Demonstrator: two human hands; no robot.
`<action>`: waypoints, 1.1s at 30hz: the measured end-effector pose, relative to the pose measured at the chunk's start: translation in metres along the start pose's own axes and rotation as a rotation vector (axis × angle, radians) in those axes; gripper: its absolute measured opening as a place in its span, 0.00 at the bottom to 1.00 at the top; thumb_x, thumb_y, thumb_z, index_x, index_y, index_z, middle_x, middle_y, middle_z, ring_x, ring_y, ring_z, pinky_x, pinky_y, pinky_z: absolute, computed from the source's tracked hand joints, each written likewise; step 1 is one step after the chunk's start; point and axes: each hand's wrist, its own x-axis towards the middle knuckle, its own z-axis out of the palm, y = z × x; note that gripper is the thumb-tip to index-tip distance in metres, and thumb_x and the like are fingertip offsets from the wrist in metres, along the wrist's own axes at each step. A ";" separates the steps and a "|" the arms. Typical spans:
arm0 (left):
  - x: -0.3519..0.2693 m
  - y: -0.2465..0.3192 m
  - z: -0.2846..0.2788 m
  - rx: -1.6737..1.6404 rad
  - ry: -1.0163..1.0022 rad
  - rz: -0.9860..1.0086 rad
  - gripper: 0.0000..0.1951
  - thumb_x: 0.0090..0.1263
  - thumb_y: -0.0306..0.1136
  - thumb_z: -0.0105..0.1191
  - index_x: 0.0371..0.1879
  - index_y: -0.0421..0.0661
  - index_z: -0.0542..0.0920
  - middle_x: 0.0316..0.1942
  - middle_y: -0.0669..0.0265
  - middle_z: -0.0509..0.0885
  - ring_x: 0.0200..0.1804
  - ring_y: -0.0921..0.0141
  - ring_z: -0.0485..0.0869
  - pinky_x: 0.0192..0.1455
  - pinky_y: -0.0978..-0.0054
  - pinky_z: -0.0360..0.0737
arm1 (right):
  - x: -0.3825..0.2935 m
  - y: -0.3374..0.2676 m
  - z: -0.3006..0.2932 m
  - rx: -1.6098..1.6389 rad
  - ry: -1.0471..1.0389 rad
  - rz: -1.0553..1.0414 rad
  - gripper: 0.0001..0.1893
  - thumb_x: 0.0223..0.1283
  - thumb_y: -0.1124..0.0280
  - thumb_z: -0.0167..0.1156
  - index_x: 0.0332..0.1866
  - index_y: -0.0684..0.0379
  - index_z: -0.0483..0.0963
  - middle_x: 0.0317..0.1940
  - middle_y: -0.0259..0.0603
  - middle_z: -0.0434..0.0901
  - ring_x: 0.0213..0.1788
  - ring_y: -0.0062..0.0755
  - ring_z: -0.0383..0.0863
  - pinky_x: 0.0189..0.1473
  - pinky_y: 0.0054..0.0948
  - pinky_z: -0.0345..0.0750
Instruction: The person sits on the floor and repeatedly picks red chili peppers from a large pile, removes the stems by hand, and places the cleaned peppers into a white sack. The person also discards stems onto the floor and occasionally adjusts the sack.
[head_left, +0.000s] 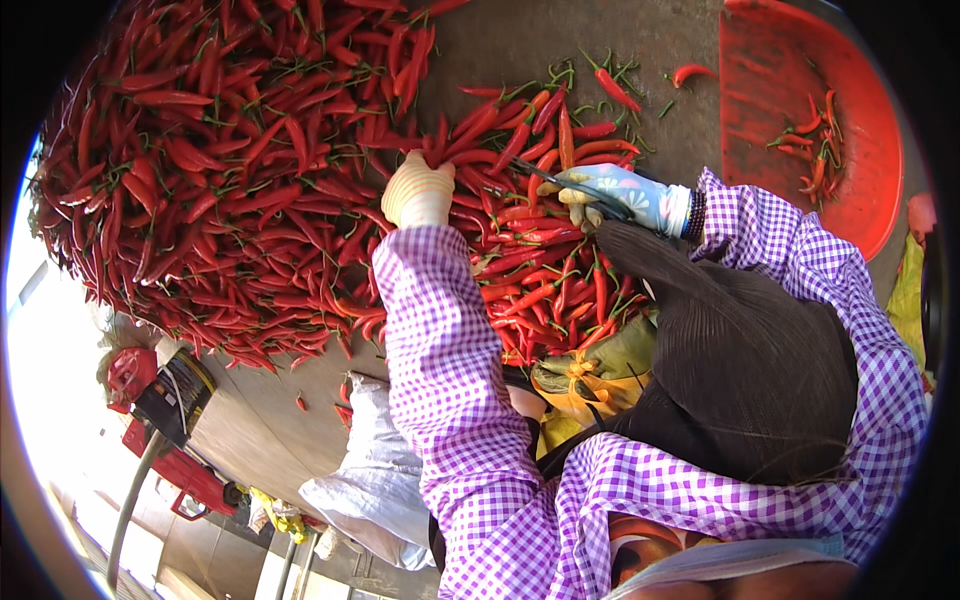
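My left hand (418, 191), in a cream striped glove, has its fingers closed at red chili peppers (442, 142) by the right edge of a large heap (247, 172). Its fingertips are partly hidden among the pods. My right hand (611, 191), in a light blue flowered glove, grips scissors (551, 178), dark blades pointing left over a smaller pile of chili peppers (536, 277). Green stems show on many pods. Cut stem pieces (626, 71) and a loose pepper (616, 88) lie beyond the small pile.
A red plastic scoop or dustpan (810, 90) holds several small peppers at the right. A white woven sack (375, 457) lies beside my left sleeve. Green and yellow cloth (592, 382) is near my lap. A red vehicle-like object (180, 472) and a metal pole (135, 502) stand lower left.
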 end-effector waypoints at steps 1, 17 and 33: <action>0.008 0.001 -0.005 -0.004 -0.066 0.021 0.25 0.58 0.47 0.59 0.52 0.45 0.82 0.52 0.50 0.83 0.58 0.54 0.80 0.57 0.59 0.76 | -0.001 -0.001 0.000 0.047 -0.032 -0.020 0.18 0.69 0.59 0.58 0.57 0.60 0.75 0.28 0.28 0.79 0.28 0.09 0.75 0.31 0.12 0.71; -0.113 -0.049 0.061 -1.602 0.212 -0.227 0.07 0.68 0.29 0.57 0.41 0.40 0.79 0.23 0.66 0.80 0.23 0.73 0.78 0.26 0.77 0.76 | -0.009 0.006 0.014 -0.077 -0.117 0.032 0.24 0.67 0.51 0.59 0.56 0.62 0.76 0.31 0.35 0.83 0.32 0.22 0.82 0.38 0.22 0.79; -0.032 -0.004 0.056 -1.623 0.113 -0.495 0.12 0.55 0.28 0.66 0.37 0.40 0.80 0.31 0.68 0.82 0.27 0.74 0.75 0.32 0.74 0.76 | -0.004 -0.016 -0.008 -0.246 -0.077 -0.038 0.23 0.69 0.62 0.56 0.64 0.62 0.70 0.34 0.24 0.76 0.33 0.06 0.72 0.32 0.12 0.69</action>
